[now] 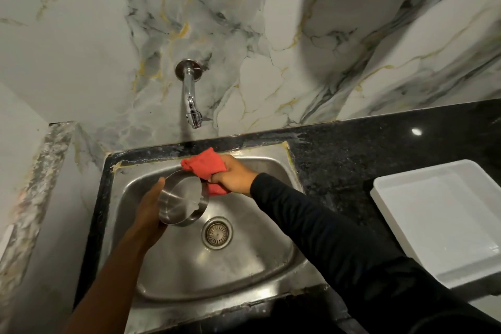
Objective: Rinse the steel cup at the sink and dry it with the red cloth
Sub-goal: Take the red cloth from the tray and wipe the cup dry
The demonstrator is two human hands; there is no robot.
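Observation:
My left hand (147, 211) grips the steel cup (183, 200) from its left side and holds it over the steel sink (254, 268), with its flat bottom turned toward me. My right hand (233, 175) clutches the bunched red cloth (206, 168) and presses it against the cup's upper right edge. Part of the cloth hangs below my fist. The cup's opening faces away and is hidden.
A chrome tap (191, 100) sticks out of the marble wall above the sink, with no water running. The drain (217, 233) sits just right of the cup. A white plastic tray (444, 219) rests on the black granite counter (366, 149) to the right.

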